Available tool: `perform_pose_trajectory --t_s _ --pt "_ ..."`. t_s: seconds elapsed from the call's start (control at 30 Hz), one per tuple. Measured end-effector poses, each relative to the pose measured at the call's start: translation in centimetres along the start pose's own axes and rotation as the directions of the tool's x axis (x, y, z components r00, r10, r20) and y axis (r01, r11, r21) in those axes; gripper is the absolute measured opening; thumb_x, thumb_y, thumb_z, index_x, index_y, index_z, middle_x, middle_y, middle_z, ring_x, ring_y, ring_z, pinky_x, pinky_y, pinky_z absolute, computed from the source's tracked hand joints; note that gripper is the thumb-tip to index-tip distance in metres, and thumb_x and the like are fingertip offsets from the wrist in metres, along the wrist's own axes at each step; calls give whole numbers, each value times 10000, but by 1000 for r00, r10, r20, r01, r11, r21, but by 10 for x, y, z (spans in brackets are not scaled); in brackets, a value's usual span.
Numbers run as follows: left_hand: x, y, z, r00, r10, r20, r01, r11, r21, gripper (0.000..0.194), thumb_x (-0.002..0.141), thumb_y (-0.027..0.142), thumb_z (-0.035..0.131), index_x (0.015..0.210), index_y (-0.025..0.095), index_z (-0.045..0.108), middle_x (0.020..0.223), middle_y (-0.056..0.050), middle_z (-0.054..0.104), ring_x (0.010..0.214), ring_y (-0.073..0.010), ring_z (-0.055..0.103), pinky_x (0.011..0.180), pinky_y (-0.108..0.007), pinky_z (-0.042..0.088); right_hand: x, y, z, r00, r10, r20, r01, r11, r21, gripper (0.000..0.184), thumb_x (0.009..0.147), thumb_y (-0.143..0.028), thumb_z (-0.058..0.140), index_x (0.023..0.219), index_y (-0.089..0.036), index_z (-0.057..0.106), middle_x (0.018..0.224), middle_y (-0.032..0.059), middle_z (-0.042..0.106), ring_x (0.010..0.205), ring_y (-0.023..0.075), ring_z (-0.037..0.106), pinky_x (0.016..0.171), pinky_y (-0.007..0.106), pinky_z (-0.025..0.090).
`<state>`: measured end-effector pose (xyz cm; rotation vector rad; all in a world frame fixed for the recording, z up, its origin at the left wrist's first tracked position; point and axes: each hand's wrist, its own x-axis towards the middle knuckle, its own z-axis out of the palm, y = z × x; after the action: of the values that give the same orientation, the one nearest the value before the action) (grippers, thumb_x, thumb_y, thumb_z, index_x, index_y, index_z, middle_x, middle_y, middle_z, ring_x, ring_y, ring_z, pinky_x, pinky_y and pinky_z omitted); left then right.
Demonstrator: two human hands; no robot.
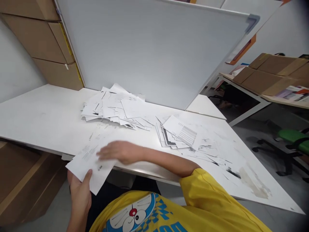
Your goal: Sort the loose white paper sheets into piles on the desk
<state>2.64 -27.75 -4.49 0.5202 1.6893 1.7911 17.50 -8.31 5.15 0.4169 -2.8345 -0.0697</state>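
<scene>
"So, what does the surface look like?"

"It's a white table [43, 112], smudged with dark marks towards the right end, where a beige patch [253, 182] also shows. A framed whiteboard [149, 48] stands along the back, with stacked cardboard boxes [56, 74] beside it on the left."

"And the paper?"

"A large, untidy paper pile [111, 108] sits near the whiteboard's foot; a smaller paper stack [180, 135] lies to its right, loose scraps around it. Farther right, the room holds a second desk with cardboard cartons [267, 75] and a green chair [293, 137]."

"How are the person's hands posed?"

"The left hand [80, 190] grips a printed white sheet [90, 161] by its near edge, thumb on top, fingers underneath. The sheet straddles the table's front edge, partly overhanging it."

"And the right?"

"That forearm reaches across from a yellow sleeve [205, 187]. The right hand [122, 152] is flattened, fingers extended leftward over the sheet, clasping nothing. It's blurred, so contact can't be told."
</scene>
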Motion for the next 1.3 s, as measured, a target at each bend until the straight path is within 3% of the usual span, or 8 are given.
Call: perform_pose_trajectory --t_s 0.07,0.17,0.27,0.33,0.83,0.93,1.1,1.3 --pt "-3 5 6 992 -58 -113 57 998 -7 683 845 445 770 1474 317 539 1472 -69 620 1451 -304 506 1235 -486 383 -7 38 -1 935 351 -48 -349 936 55 590 916 35 393 1440 -159 580 1521 91 601 1464 165 488 1211 388 387" --pt "-9 16 18 990 -91 -105 83 993 -79 675 850 363 757 1486 317 536 1452 -61 637 1496 -307 446 1252 -497 355 -19 90 4 615 787 -58 -781 617 95 519 999 -254 551 1509 -176 497 1568 168 530 1450 300 486 1182 520 397" --pt "-14 23 23 975 -181 -128 161 975 -156 696 838 251 724 1504 301 527 1400 -64 672 1505 -322 429 1256 -521 339 -27 119 14 309 950 -48 -948 312 71 673 981 -425 608 1536 -96 419 1579 231 476 1399 353 494 1120 483 438" --pt "-16 22 23 968 -208 -139 183 967 -178 700 839 236 705 1513 286 523 1366 -73 692 1476 -331 468 1253 -529 338 -29 126 19 257 966 -26 -966 257 21 524 1021 -421 531 1425 -88 529 1466 217 577 1290 337 557 1024 435 484" --pt "-23 24 40 988 -154 2 154 987 -40 686 813 396 786 1455 248 596 1377 -113 686 1454 -369 489 1207 -533 412 -57 99 -11 370 929 -15 -925 367 -99 385 1087 -195 307 1018 -155 683 1084 127 716 913 215 647 665 316 338" --pt "-23 26 48 990 -140 25 141 988 -59 726 802 420 793 1476 260 575 1360 -101 696 1444 -360 502 1213 -512 416 -59 72 -14 517 846 -127 -855 504 -123 369 1088 -192 315 1021 -151 676 1064 121 722 889 202 636 662 318 342" --pt "-23 28 63 995 -80 56 91 973 -211 698 884 575 676 1485 239 560 1386 -103 681 1381 -312 570 1201 -427 450 -51 -8 1 957 275 -89 -287 944 -163 316 1074 -167 389 889 -164 645 834 59 690 705 156 562 612 306 342" --pt "-20 21 72 992 -69 106 81 990 -113 757 781 480 825 1451 227 578 1311 -113 714 1266 -307 650 1161 -480 476 -49 -66 30 985 -47 -168 16 983 -181 207 1032 -354 589 1025 -162 669 1082 103 744 873 161 665 698 292 445"
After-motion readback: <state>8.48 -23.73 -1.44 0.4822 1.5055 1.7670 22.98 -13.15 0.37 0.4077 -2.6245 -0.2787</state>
